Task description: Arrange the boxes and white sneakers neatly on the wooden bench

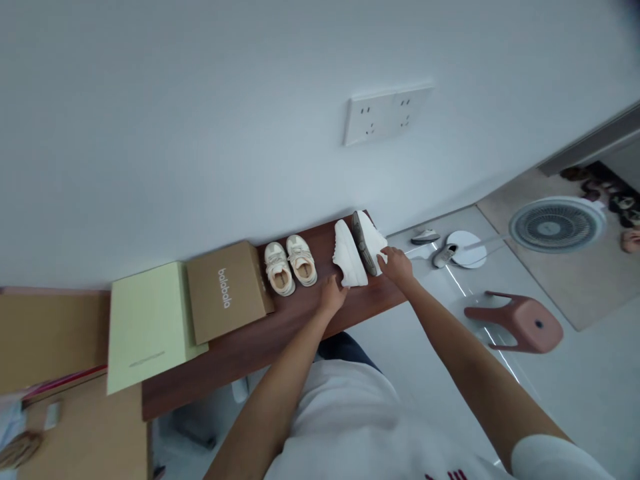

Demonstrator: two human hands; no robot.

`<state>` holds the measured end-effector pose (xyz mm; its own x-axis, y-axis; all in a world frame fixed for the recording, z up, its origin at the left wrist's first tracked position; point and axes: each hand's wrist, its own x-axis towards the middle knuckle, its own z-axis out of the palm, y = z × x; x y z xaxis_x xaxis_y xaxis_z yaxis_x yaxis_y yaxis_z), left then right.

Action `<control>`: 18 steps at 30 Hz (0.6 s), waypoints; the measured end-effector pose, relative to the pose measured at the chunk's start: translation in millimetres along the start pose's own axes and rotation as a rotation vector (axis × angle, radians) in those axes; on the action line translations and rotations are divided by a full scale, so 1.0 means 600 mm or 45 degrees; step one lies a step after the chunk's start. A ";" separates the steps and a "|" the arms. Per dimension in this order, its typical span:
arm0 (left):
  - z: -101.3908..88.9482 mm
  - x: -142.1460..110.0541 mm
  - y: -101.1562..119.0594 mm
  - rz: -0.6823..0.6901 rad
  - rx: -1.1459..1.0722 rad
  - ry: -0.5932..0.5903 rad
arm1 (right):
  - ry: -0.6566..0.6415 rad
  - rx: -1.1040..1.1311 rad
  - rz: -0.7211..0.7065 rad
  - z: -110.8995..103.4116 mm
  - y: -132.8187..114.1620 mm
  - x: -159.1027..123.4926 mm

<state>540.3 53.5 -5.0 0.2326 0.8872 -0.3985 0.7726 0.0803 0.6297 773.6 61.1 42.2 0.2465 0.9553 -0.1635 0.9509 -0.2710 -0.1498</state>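
Note:
Two white sneakers lie tipped on their sides at the right end of a dark reddish-brown wooden bench top. My right hand is closed on the heel end of the right sneaker, whose grey sole faces left. At the heel of the left sneaker, my left hand grips its lower edge, fingers partly hidden. To the left, a pair of cream children's shoes stands upright with the openings toward me.
A brown shoe box and a pale green box sit on the bench's left part, beside large cardboard boxes. The wall with sockets rises behind. On the floor at right are a fan, a pink stool and loose shoes.

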 end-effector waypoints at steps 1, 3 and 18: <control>0.009 0.004 -0.003 -0.058 -0.069 -0.011 | -0.010 0.016 0.020 0.005 0.014 0.002; 0.026 0.011 -0.006 -0.137 -0.184 -0.038 | -0.058 0.070 0.056 0.014 0.039 0.009; 0.033 0.046 0.031 0.005 -0.032 -0.133 | -0.629 0.244 -0.101 0.013 0.078 0.061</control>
<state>572.9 70.4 -17.4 0.2968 0.8356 -0.4622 0.7567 0.0895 0.6477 825.9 82.4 21.6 0.0137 0.8164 -0.5773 0.9003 -0.2613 -0.3481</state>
